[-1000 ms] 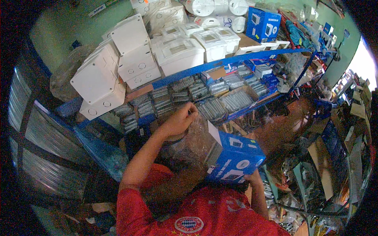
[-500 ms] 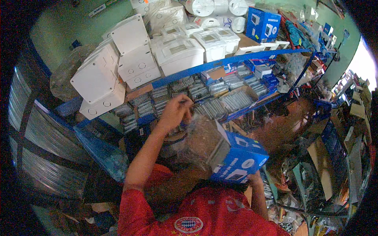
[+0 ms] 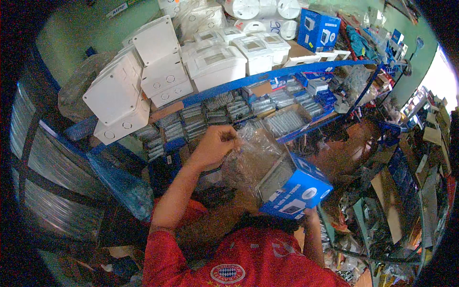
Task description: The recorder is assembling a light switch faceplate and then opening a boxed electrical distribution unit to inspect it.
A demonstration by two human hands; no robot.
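Note:
A blue cardboard box (image 3: 299,193) with pictures of a white unit lies tilted in front of my chest, its opened end facing up and left. My right hand (image 3: 311,217) holds it from below at the lower right corner; most of those fingers are hidden behind the box. A brown cardboard flap stands out from the opened end, with crinkled clear plastic film (image 3: 248,138) spread over it. At the film's upper left edge, my left hand (image 3: 217,147) is closed with fingertips pinched on the plastic. Something pale grey shows inside the box's mouth.
A blue-edged shelf (image 3: 267,76) crosses ahead, carrying white electrical enclosures (image 3: 215,62) and another blue box (image 3: 319,29). Below, cartons hold several silvery rods (image 3: 287,123). Plastic-wrapped stock (image 3: 52,186) stands at left; cluttered racks with cardboard (image 3: 387,205) fill the right.
My left hand has come down slightly and closer to the film, which now stretches up beside its fingers. The box has turned a little and shifted slightly right in my right hand.

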